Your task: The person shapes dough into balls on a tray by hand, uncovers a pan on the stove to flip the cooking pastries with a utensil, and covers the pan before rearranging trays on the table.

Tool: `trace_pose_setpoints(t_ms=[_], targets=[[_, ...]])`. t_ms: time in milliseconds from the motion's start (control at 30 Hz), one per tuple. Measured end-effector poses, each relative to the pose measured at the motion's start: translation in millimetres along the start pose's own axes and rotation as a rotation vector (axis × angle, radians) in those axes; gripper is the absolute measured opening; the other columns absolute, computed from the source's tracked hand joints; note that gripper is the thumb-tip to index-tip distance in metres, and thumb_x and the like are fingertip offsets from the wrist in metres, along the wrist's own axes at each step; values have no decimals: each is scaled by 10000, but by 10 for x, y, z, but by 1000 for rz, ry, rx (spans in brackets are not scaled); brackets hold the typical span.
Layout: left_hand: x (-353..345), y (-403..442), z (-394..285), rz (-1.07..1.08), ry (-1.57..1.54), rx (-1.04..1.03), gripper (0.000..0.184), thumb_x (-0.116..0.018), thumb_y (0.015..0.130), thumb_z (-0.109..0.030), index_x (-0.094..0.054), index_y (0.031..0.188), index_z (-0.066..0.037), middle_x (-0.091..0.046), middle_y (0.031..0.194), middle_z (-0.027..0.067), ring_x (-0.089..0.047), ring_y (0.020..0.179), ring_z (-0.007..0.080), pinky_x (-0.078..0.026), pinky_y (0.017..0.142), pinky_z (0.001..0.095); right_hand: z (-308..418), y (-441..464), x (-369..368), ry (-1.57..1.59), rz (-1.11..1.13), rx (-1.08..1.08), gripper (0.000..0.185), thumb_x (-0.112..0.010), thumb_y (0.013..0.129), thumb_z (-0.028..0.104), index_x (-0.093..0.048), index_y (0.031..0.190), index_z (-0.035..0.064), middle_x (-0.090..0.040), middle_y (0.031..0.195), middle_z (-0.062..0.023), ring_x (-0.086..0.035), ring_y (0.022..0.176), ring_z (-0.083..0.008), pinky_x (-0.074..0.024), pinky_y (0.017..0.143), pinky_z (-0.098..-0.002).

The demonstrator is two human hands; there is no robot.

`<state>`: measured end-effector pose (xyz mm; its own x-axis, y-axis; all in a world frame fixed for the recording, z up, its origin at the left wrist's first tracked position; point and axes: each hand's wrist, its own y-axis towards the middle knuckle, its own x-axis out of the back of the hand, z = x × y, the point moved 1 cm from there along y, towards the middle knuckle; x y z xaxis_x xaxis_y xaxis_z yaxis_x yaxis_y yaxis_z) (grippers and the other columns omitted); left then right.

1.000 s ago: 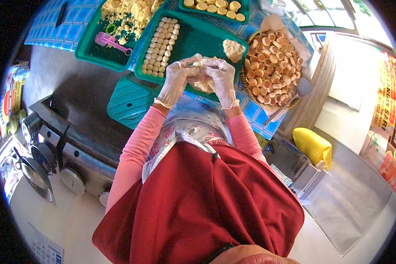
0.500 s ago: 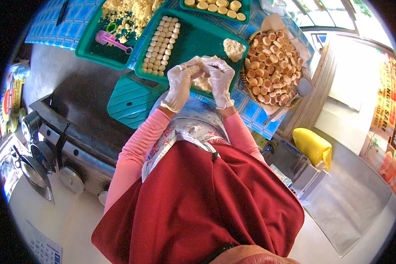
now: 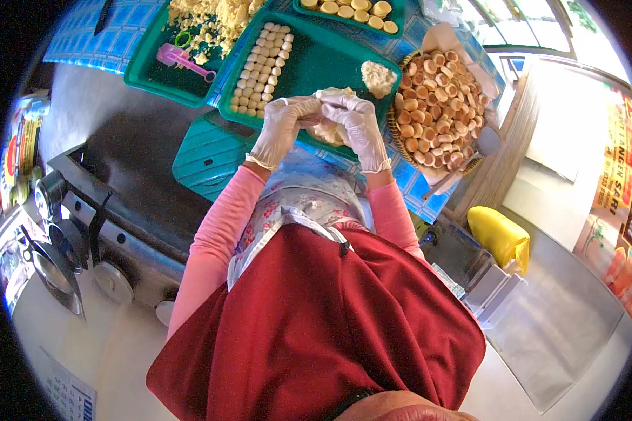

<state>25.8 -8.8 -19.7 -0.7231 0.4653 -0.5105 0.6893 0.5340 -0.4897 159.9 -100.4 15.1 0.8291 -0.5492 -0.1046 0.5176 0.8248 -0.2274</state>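
My left hand (image 3: 285, 128) and my right hand (image 3: 357, 125), both in thin clear gloves, meet at the fingertips over the near edge of a green tray (image 3: 323, 52). The fingers of both are closed together; what they pinch is hidden. Just below the fingers lies a pale lump of dough (image 3: 328, 132), partly covered by my right hand. Rows of small white dough balls (image 3: 263, 67) fill the tray's left part. At its right end sits a whitish crumbly lump (image 3: 378, 78).
A basket of round browned pastries (image 3: 439, 105) stands right of the tray. Another green tray (image 3: 158, 81) holds yellow crumbs and a pink scoop (image 3: 183, 61). Flat yellow rounds (image 3: 361, 10) lie in a far tray. A green lid (image 3: 207, 160) and dark griddle (image 3: 140, 168) are at the left.
The fingers have shifted slightly while staying together, and both hands have moved a little to the right since half a second ago. The whole view has tilted slightly.
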Motion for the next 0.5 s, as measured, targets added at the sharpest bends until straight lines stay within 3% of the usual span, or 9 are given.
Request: trace_pose_setpoints(t_ms=[133, 200, 233, 300, 333, 433, 500], targets=[[21, 17, 57, 22, -80, 27, 204, -645, 888, -86, -703, 1036, 42, -710, 998, 117, -688, 895, 212, -556, 836, 336, -106, 81, 60, -274, 27, 153, 152, -684, 791, -60, -730, 933, -34, -702, 861, -65, -661, 801, -148, -537, 675, -258], [-27, -7, 83, -7, -64, 8, 218, -640, 887, -66, -700, 1066, 44, -704, 1054, 128, -678, 964, 218, -540, 884, 333, -160, 101, 97, -48, -12, -79, 136, -690, 796, -49, -731, 926, -36, -708, 873, -72, -662, 776, -146, -530, 670, -256], [-64, -6, 96, -41, 70, -114, 242, -628, 891, -48, -680, 1105, 53, -705, 1069, 137, -678, 974, 209, -533, 883, 317, -162, 109, 94, 66, -31, -194, 129, -693, 799, -44, -731, 922, -37, -712, 878, -76, -662, 764, -144, -526, 668, -254], [-145, -28, 122, -115, 338, -359, 297, -603, 901, -13, -640, 1183, 71, -705, 1101, 155, -679, 993, 191, -518, 880, 286, -186, 133, 71, 220, -47, -266, 146, -686, 830, -22, -704, 970, -61, -714, 902, -125, -683, 765, -177, -550, 684, -273], [-149, -56, 111, -138, 560, -398, 366, -553, 932, -26, -576, 1292, 39, -666, 1222, 139, -635, 1084, 152, -478, 921, 256, -205, 156, 45, 298, -51, -302, 161, -683, 845, -11, -690, 994, -73, -715, 914, -150, -693, 766, -193, -562, 692, -283], [-184, -152, 41, -141, 752, -568, 397, -521, 941, -16, -538, 1337, 21, -657, 1243, 138, -630, 1092, 143, -469, 941, 264, -265, 176, -54, 369, -34, -285, 193, -668, 858, -8, -673, 1031, -95, -715, 935, -148, -698, 771, -201, -565, 681, -282], [-150, -118, 66, -116, 600, -544, 464, -453, 944, 41, -449, 1407, 30, -569, 1354, 158, -559, 1219, 197, -423, 1033, 297, -208, 151, -130, 306, -104, -303, 202, -658, 870, 1, -671, 1046, -95, -712, 956, -154, -699, 791, -205, -568, 702, -289]])
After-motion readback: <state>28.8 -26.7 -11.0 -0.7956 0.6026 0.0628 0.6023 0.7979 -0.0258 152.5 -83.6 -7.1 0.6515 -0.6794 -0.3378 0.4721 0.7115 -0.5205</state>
